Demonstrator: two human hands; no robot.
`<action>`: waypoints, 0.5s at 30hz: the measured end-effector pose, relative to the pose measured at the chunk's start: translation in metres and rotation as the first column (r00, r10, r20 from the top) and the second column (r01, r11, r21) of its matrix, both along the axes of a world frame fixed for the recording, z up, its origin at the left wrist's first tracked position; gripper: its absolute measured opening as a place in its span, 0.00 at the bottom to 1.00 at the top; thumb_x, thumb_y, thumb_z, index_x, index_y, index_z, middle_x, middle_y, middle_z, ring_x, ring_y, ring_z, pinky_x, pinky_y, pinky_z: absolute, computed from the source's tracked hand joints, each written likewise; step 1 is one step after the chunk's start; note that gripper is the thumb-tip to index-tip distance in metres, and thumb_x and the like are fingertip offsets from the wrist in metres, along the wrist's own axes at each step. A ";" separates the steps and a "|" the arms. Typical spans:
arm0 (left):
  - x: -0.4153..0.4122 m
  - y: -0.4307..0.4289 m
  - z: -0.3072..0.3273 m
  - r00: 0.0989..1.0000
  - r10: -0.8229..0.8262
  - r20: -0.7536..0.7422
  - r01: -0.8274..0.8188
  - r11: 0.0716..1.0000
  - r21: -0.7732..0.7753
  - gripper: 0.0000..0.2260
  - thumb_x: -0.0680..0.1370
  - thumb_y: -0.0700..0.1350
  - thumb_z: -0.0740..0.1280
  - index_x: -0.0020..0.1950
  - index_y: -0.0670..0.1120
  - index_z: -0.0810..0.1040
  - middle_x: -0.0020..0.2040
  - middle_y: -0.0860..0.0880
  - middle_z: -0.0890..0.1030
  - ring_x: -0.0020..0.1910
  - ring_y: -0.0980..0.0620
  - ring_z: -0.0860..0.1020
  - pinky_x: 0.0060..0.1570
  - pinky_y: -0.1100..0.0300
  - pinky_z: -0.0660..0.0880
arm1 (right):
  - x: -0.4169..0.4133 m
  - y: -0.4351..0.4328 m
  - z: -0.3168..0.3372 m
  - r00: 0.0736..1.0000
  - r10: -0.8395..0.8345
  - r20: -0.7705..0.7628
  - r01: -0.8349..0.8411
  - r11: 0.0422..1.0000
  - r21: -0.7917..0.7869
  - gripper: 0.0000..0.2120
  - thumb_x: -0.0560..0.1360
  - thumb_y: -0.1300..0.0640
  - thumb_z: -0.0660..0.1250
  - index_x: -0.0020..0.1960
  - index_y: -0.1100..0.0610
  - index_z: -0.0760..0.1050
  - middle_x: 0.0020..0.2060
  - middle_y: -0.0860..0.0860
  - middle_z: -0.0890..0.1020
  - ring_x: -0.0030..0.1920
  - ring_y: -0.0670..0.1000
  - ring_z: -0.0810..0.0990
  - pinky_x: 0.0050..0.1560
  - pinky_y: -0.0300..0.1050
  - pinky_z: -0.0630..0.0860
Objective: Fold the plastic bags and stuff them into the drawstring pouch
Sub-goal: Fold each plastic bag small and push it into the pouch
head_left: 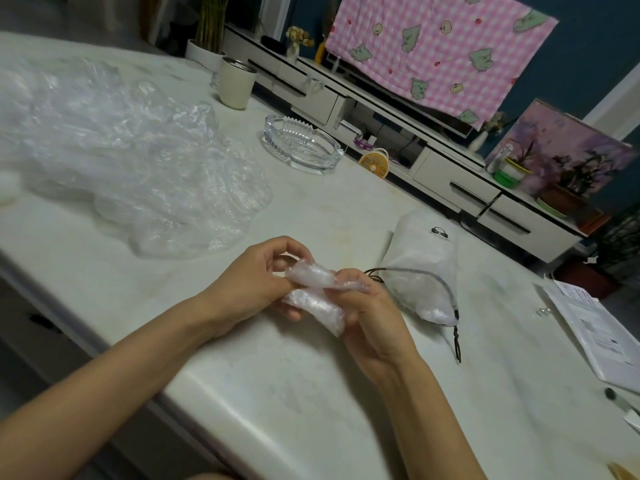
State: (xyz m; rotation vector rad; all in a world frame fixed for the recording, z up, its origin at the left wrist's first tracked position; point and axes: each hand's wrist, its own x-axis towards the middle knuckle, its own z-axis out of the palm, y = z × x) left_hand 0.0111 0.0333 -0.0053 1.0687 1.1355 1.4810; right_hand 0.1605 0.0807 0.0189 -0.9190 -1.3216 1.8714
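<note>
Both hands hold a folded clear plastic bag (313, 292) just above the white table (242, 382), near its front edge. My left hand (258, 285) pinches the bag's left end between thumb and fingers. My right hand (372, 320) grips the right end, fingers curled round it. The white drawstring pouch (424, 258) lies on its side just right of my hands. Its mouth faces me, its brown cord trails toward the front, and plastic shows inside. A heap of loose clear plastic bags (131, 157) lies at the left of the table.
A glass ashtray (301, 143) and a cream cup (235, 83) stand toward the far edge. Printed papers (595, 327) lie at the right edge, a dark pen (620, 400) below them. A low TV cabinet (450, 174) runs beyond the table.
</note>
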 end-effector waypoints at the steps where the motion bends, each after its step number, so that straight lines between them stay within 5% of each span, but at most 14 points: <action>1: -0.001 0.000 0.000 1.000 0.024 -0.005 -0.024 1.000 0.013 0.14 0.72 0.23 0.61 0.43 0.42 0.76 0.38 0.49 0.82 0.29 0.51 0.78 0.26 0.62 0.76 | 0.001 0.001 0.001 1.000 0.003 -0.007 -0.003 1.000 0.006 0.13 0.66 0.74 0.61 0.31 0.59 0.75 0.38 0.55 0.80 0.40 0.52 0.80 0.41 0.39 0.75; 4: -0.003 0.000 0.002 0.998 0.059 -0.002 -0.059 0.997 0.044 0.16 0.72 0.23 0.58 0.36 0.42 0.76 0.40 0.51 0.84 0.31 0.50 0.78 0.25 0.63 0.75 | 0.007 0.004 0.008 0.999 -0.039 -0.011 0.039 0.998 0.042 0.07 0.59 0.62 0.61 0.27 0.58 0.78 0.46 0.56 0.82 0.49 0.53 0.79 0.50 0.45 0.70; 6: 0.000 0.000 0.003 0.999 0.041 -0.010 -0.040 0.998 0.052 0.16 0.73 0.23 0.59 0.33 0.41 0.75 0.39 0.52 0.84 0.31 0.53 0.78 0.26 0.64 0.74 | 0.010 0.005 0.010 0.995 -0.079 -0.054 0.079 0.997 0.005 0.09 0.64 0.59 0.60 0.32 0.60 0.78 0.47 0.57 0.82 0.52 0.54 0.78 0.51 0.47 0.70; 10: 0.001 -0.001 0.003 0.999 0.023 -0.033 -0.021 0.998 0.056 0.20 0.71 0.21 0.56 0.31 0.43 0.76 0.39 0.52 0.84 0.35 0.54 0.80 0.28 0.64 0.75 | 0.011 0.003 0.009 0.982 0.111 0.153 -0.110 0.994 -0.014 0.16 0.66 0.59 0.70 0.53 0.61 0.75 0.48 0.58 0.80 0.44 0.54 0.80 0.37 0.45 0.76; 12: 0.001 -0.002 0.002 0.997 0.004 -0.077 0.001 0.998 0.065 0.25 0.71 0.22 0.56 0.27 0.48 0.78 0.40 0.53 0.84 0.36 0.55 0.80 0.31 0.64 0.76 | 0.013 0.001 0.008 0.939 0.211 0.273 -0.214 0.977 -0.018 0.15 0.67 0.61 0.68 0.54 0.61 0.74 0.44 0.58 0.81 0.40 0.55 0.79 0.36 0.45 0.76; 15: 0.001 -0.002 0.001 0.993 -0.001 -0.121 0.007 0.999 0.050 0.24 0.71 0.25 0.59 0.28 0.50 0.81 0.41 0.54 0.84 0.37 0.56 0.81 0.33 0.65 0.77 | 0.015 0.001 0.006 0.915 0.143 0.378 -0.183 0.980 0.073 0.08 0.70 0.67 0.68 0.48 0.59 0.76 0.38 0.56 0.80 0.32 0.53 0.76 0.32 0.42 0.72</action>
